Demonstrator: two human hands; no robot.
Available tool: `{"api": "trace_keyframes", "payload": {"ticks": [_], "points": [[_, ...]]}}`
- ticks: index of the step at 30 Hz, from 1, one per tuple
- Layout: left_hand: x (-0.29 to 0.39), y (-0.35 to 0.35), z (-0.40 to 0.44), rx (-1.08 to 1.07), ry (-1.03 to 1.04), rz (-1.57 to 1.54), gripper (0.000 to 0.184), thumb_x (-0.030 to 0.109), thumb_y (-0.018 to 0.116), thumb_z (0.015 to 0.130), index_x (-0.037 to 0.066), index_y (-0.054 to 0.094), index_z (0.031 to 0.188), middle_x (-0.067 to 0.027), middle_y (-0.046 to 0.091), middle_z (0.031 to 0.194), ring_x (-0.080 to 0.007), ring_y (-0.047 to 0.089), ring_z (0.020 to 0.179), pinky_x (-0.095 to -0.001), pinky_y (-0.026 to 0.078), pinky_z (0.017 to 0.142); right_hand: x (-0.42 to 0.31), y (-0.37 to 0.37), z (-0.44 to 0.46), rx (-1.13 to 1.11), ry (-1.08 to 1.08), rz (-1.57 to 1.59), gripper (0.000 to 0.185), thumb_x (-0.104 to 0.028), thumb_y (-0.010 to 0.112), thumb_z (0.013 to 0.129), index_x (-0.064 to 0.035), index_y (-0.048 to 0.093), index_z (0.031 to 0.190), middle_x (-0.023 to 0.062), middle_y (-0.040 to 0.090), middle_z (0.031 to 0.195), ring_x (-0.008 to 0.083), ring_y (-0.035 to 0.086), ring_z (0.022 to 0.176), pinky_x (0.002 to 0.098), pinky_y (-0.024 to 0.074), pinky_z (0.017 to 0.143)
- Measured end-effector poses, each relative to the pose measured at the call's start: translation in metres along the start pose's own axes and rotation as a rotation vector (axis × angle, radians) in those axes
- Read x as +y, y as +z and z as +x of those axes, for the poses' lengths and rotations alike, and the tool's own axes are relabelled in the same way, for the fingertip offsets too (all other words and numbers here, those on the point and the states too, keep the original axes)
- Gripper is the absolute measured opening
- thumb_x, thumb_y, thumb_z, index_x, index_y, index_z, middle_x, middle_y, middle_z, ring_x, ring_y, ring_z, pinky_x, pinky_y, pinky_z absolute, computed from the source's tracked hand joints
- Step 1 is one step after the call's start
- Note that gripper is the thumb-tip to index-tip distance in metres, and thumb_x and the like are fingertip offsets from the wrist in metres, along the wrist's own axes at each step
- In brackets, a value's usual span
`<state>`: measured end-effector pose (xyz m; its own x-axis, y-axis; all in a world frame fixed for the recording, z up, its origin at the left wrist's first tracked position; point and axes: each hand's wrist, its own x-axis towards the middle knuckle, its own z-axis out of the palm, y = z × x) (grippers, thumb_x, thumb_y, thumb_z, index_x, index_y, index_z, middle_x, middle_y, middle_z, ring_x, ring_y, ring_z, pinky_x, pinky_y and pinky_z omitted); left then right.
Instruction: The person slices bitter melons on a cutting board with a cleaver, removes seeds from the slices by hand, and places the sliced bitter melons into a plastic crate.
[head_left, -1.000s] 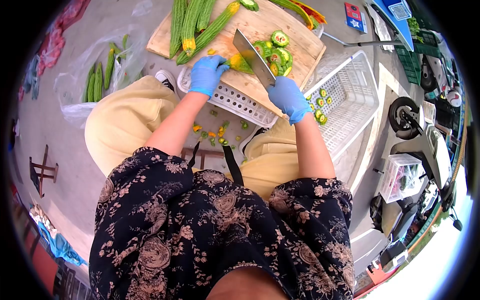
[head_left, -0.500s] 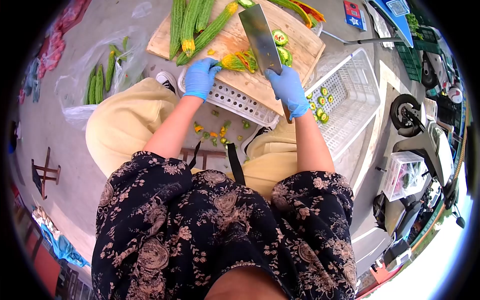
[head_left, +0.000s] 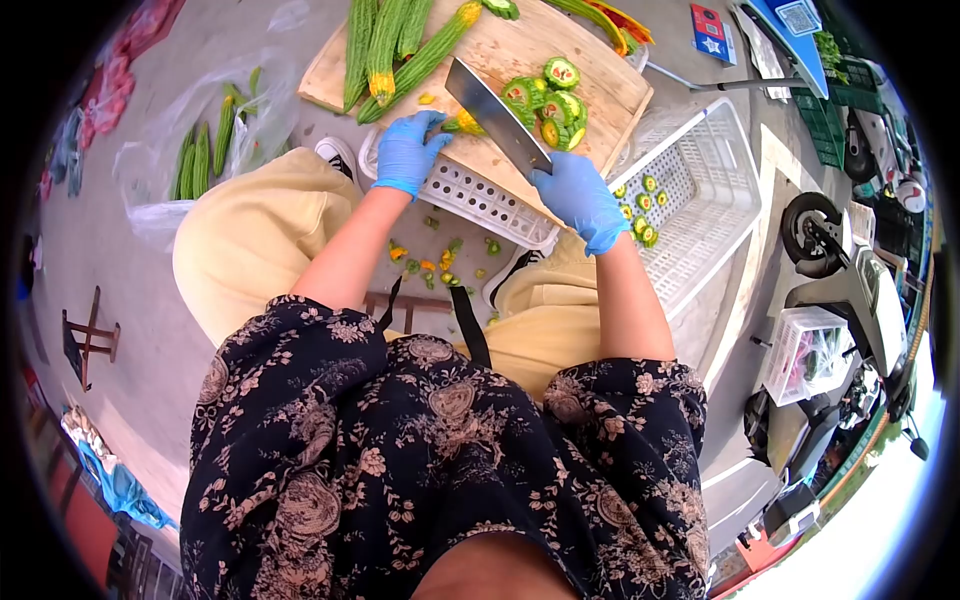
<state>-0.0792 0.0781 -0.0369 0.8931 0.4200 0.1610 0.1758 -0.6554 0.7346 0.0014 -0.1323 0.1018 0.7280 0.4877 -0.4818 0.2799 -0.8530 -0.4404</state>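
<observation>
My right hand, in a blue glove, is closed round the handle end of a wide cleaver. The blade slants up and left over a wooden board. My gloved left hand is at the board's near edge, its fingertips by the end of a yellow-green gourd piece, which the blade partly hides. Whether the fingers grip that end is hard to make out. Right of the blade lies a pile of round gourd slices. Several whole ridged gourds rest at the board's upper left.
The board sits on a white perforated basket. At right is a white crate with some slices. A plastic bag with gourds is on the left. Scraps lie on the ground between the legs. A motorcycle is farther right.
Since half a second ago, the cleaver has tilted left over the gourd piece, uncovering the slices. My left hand has shifted slightly right and up.
</observation>
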Motion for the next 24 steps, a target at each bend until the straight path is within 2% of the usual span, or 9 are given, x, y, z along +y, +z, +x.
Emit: {"api": "trace_keyframes", "payload": {"ticks": [2, 7, 13, 17, 19, 20, 22, 24], "points": [[0.006, -0.003, 0.0, 0.002, 0.014, 0.016, 0.026, 0.018, 0.072, 0.074, 0.005, 0.065, 0.095, -0.0135, 0.066, 0.085, -0.0278, 0.064, 0.077, -0.0364, 0.05, 0.07, -0.002, 0.002, 0.0, 0.012, -0.006, -0.053, 0.028, -0.025, 0.056, 0.082, 0.0009, 0.065, 0.086, 0.0256, 0.062, 0.085, 0.0393, 0.061, 0.083, 0.0439, 0.0483, 0.075], [0.012, -0.003, 0.004, -0.029, -0.049, 0.013, 0.022, 0.025, 0.069, 0.075, 0.01, 0.067, 0.091, -0.0109, 0.066, 0.082, -0.0304, 0.061, 0.081, -0.0408, 0.048, 0.073, -0.01, 0.004, 0.004, 0.028, 0.019, -0.148, 0.025, -0.021, 0.055, 0.08, 0.0017, 0.065, 0.084, 0.0249, 0.063, 0.084, 0.0392, 0.062, 0.083, 0.0444, 0.0487, 0.076], [0.011, -0.002, 0.004, -0.026, -0.022, 0.14, 0.019, 0.024, 0.068, 0.075, 0.011, 0.067, 0.088, -0.01, 0.065, 0.081, -0.0297, 0.059, 0.08, -0.0417, 0.047, 0.072, -0.017, 0.021, 0.025, -0.124, 0.083, -0.128, 0.025, -0.02, 0.056, 0.079, 0.0025, 0.065, 0.085, 0.026, 0.063, 0.086, 0.0394, 0.062, 0.083, 0.0447, 0.0494, 0.075], [0.008, 0.001, 0.003, -0.011, 0.01, 0.077, 0.018, 0.022, 0.068, 0.075, 0.011, 0.066, 0.088, -0.0098, 0.065, 0.082, -0.0302, 0.058, 0.08, -0.0424, 0.046, 0.073, -0.001, 0.05, 0.04, -0.016, 0.039, -0.091, 0.026, -0.019, 0.056, 0.078, 0.0036, 0.065, 0.087, 0.0271, 0.062, 0.085, 0.0395, 0.062, 0.083, 0.0444, 0.0492, 0.075], [0.003, 0.002, -0.001, -0.012, 0.014, 0.035, 0.017, 0.018, 0.067, 0.075, 0.01, 0.066, 0.09, -0.0108, 0.065, 0.083, -0.0281, 0.06, 0.081, -0.04, 0.047, 0.073, -0.001, 0.056, 0.04, 0.062, 0.038, -0.088, 0.027, -0.02, 0.056, 0.079, 0.0035, 0.065, 0.088, 0.0267, 0.062, 0.084, 0.0395, 0.062, 0.082, 0.0444, 0.0489, 0.075], [0.0, 0.003, -0.002, -0.011, 0.017, 0.017, 0.017, 0.016, 0.067, 0.076, 0.01, 0.066, 0.091, -0.0113, 0.065, 0.084, -0.027, 0.06, 0.081, -0.0388, 0.047, 0.073, 0.001, 0.054, 0.039, 0.083, 0.012, 0.009, 0.027, -0.021, 0.056, 0.079, 0.0033, 0.065, 0.089, 0.0262, 0.062, 0.083, 0.0393, 0.062, 0.081, 0.0442, 0.0489, 0.074], [-0.004, 0.002, -0.007, 0.013, -0.083, -0.277, 0.018, 0.011, 0.067, 0.078, 0.009, 0.065, 0.095, -0.0086, 0.065, 0.085, -0.0205, 0.061, 0.082, -0.0332, 0.048, 0.073, 0.007, 0.045, 0.034, 0.122, -0.035, 0.203, 0.029, -0.023, 0.057, 0.08, 0.0029, 0.064, 0.089, 0.0252, 0.063, 0.082, 0.0388, 0.062, 0.08, 0.0439, 0.0488, 0.074], [-0.009, 0.005, -0.012, 0.03, -0.201, -0.563, 0.019, 0.008, 0.066, 0.08, 0.009, 0.064, 0.1, -0.0052, 0.065, 0.086, -0.0143, 0.06, 0.083, -0.028, 0.048, 0.072, 0.01, 0.038, 0.031, 0.135, 0.033, 0.31, 0.031, -0.026, 0.058, 0.08, 0.0024, 0.064, 0.09, 0.0245, 0.063, 0.081, 0.0387, 0.062, 0.08, 0.0433, 0.0485, 0.074]]}}
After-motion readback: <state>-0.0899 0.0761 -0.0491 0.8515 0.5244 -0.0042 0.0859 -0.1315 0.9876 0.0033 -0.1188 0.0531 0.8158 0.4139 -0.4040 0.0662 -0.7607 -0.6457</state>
